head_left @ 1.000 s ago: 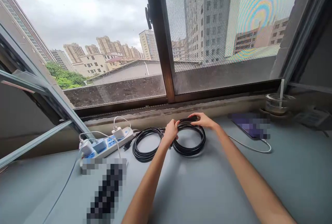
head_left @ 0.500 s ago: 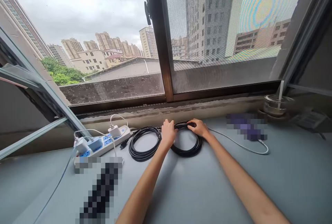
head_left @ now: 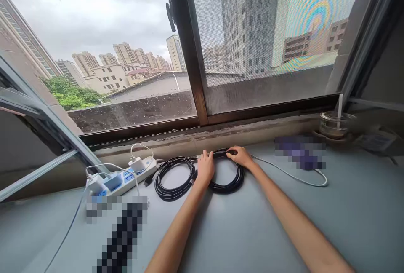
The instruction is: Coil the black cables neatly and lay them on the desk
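Two coils of black cable lie side by side on a grey sill beneath a window. My left hand (head_left: 205,167) rests on the left rim of the right coil (head_left: 232,182), fingers curled over the cable. My right hand (head_left: 240,157) presses on the far top of that same coil, fingers closed round the cable. The left coil (head_left: 172,176) lies flat just left of my left hand, its black plug end pointing toward the power strip.
A white power strip (head_left: 121,178) with plugged-in chargers and white leads sits at the left. A blurred dark object (head_left: 121,235) lies in front of it. A blurred phone (head_left: 299,153) with a white cable (head_left: 293,176) lies right; a glass dish (head_left: 334,124) stands far right.
Both hands have lowered the right coil from slightly raised to flat on the sill and moved a little closer together on it. The view has shifted slightly left.
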{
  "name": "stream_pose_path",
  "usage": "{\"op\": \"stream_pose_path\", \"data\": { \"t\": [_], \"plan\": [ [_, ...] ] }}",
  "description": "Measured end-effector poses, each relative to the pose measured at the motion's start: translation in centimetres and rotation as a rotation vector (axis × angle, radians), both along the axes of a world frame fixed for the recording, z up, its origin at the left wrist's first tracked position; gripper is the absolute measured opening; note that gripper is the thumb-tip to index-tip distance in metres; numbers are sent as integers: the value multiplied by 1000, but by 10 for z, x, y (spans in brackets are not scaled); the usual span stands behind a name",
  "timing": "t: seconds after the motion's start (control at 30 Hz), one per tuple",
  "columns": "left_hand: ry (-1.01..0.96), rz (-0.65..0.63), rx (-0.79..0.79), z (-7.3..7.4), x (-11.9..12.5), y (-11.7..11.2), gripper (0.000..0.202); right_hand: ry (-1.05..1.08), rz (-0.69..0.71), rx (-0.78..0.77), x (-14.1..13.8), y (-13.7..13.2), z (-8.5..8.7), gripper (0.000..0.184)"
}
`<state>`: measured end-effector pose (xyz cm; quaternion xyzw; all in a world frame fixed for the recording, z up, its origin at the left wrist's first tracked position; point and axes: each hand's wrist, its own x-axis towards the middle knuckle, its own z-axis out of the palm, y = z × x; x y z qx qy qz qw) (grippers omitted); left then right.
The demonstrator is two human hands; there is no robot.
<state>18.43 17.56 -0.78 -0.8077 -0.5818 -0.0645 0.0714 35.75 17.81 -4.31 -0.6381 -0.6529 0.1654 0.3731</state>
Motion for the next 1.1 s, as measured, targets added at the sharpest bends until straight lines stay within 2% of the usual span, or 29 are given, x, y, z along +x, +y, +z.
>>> {"op": "stream_pose_path", "data": {
  "t": [0.2,0.77,1.1],
  "plan": [
    [-22,-9,3,1,0,0,39,11,-27,18,0,-1,0,29],
    [-124,-9,-40,0,-4,2,39,-17,-12,-33,1,0,0,27],
    [-74,54,-28,17,2,-4,29,23,45,-54,12,11,-8,24]
  ]
}}
